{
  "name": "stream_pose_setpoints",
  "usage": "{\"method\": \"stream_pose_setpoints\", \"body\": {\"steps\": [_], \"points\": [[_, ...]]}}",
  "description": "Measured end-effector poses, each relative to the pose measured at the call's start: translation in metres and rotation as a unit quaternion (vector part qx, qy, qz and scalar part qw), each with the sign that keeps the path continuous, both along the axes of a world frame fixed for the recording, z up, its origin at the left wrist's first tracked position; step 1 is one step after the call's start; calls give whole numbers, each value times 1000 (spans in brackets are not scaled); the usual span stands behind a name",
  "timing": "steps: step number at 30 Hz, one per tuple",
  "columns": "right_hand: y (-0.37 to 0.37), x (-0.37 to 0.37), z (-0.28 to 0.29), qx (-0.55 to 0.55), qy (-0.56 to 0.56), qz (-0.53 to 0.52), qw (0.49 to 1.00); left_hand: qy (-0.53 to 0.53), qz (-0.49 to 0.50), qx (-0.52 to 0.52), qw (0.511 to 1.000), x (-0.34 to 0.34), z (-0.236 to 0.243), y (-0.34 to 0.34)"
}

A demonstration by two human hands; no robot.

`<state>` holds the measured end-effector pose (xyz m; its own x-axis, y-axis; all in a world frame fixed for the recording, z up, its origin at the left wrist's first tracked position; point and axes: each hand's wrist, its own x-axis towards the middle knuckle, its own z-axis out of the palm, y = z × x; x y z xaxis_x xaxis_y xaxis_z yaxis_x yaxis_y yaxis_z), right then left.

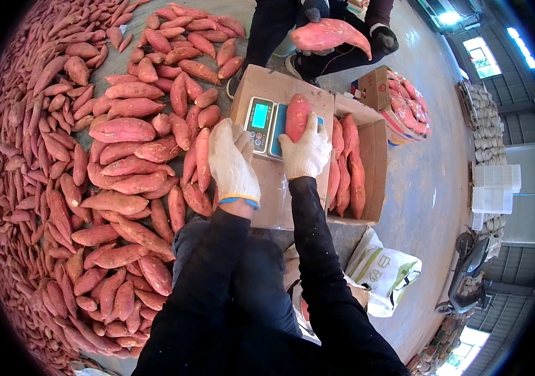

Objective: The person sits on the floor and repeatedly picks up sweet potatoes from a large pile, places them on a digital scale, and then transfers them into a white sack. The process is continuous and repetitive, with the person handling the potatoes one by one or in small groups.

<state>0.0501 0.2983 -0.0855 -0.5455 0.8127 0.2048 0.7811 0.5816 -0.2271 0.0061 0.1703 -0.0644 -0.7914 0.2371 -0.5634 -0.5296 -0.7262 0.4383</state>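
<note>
A sweet potato (298,117) lies on the digital kitchen scale (274,127), whose screen is lit blue. My right hand (307,149), in a white knit glove, has its fingers around the near end of that sweet potato. Beside the scale's left edge is my left hand (233,160), gloved the same way, with its fingers stretched out and nothing seen in it. Under the scale is a closed cardboard box (274,197). To the right, an open cardboard box (375,169) holds several sweet potatoes (350,166).
A large heap of sweet potatoes (123,169) covers the floor on the left. Across from me, a co-worker in dark gloves holds a big sweet potato (330,36). A packed carton (374,88) stands far right; a white bag (383,272) and a scooter (468,272) are nearer.
</note>
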Motion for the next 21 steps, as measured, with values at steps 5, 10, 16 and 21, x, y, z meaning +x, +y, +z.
{"method": "stream_pose_setpoints", "body": {"steps": [5,10,16,21], "points": [[-7,-2,11,23,-14,-18,999,-3,-14,4,1000,-4,-1,-1],[-2,2,9,44,40,-17,998,4,-14,22,1000,-4,-6,-5],[20,10,13,52,101,-2,994,2,4,-1,1000,-4,-7,-3],[24,2,21,8,117,-9,993,-12,41,-10,999,-5,-1,-4]]}}
